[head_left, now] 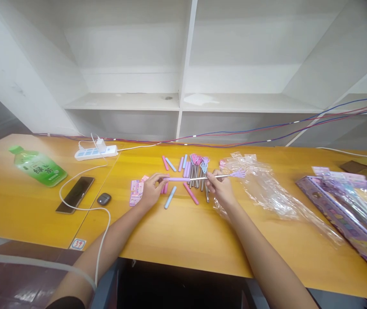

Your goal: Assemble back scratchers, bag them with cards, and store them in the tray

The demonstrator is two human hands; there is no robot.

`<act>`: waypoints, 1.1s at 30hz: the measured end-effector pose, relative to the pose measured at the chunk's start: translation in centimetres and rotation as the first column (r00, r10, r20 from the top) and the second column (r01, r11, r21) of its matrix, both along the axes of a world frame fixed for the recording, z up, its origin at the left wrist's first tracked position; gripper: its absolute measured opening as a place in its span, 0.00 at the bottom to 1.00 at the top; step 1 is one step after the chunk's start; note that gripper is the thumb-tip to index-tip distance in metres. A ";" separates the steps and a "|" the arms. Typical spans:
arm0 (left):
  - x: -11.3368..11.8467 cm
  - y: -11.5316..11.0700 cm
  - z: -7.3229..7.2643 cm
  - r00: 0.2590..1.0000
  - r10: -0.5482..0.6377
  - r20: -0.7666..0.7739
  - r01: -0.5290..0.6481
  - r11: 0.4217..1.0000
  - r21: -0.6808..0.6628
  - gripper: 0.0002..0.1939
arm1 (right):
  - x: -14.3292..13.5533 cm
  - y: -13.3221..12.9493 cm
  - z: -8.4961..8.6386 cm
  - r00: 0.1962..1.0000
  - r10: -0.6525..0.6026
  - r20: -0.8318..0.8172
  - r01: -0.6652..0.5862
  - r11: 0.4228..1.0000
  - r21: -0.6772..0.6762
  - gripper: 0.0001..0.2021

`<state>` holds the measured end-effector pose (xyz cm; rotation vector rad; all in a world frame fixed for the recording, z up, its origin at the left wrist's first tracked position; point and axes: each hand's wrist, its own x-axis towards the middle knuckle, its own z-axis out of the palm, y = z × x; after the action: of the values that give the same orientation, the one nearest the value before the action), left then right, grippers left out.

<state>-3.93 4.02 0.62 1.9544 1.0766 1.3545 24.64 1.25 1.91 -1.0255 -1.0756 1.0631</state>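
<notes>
A back scratcher with a purple hand-shaped head, a thin metal rod and a purple handle sleeve lies level across both hands, just above the table. My left hand pinches the sleeve at its left end. Fingers of my right hand are closed on the metal rod near the head. Behind the rod lies a bunch of metal-rod scratchers with pink heads and blue heads. Loose sleeves surround them, among them a blue sleeve and a pink sleeve. Small printed cards sit partly behind my left hand.
Clear plastic bags spread right of my right hand. A purple printed box holds packaged items at far right. On the left are a green tea bottle, phone, black earbud case, power strip and white cable.
</notes>
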 end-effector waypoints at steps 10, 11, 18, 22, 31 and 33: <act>0.0 -0.3 0.4 1.000 -0.024 -0.020 0.024 1.000 0.015 0.09 | 0.2 0.0 -0.3 0.998 0.023 -0.053 -0.023 1.000 0.008 0.25; 0.0 -0.3 0.5 0.999 -0.021 -0.027 0.021 1.000 0.016 0.09 | 0.2 0.0 -0.4 0.998 0.027 -0.060 -0.026 1.000 0.005 0.25; 0.1 -0.4 0.4 0.999 -0.039 -0.011 0.039 0.999 -0.033 0.08 | 0.0 -0.2 0.0 0.999 0.041 -0.030 -0.043 0.998 -0.041 0.27; 0.2 -0.5 0.1 0.998 -0.056 0.029 0.058 0.995 -0.076 0.08 | 0.0 -0.4 0.1 0.998 0.057 -0.027 -0.058 0.998 -0.037 0.26; 1.0 -1.1 -0.6 0.999 -0.030 0.012 0.031 0.985 -0.169 0.08 | -0.3 -0.3 -0.4 0.996 0.094 -0.011 -0.094 0.994 -0.060 0.28; 1.0 -1.2 -0.3 0.999 -0.039 -0.032 0.035 0.989 -0.142 0.07 | -0.5 -0.4 -0.4 0.994 0.105 -0.008 -0.106 0.992 -0.066 0.27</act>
<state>-2.92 2.79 0.28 1.8908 1.1158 1.1948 24.15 0.82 1.50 -1.0279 -1.1071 1.1929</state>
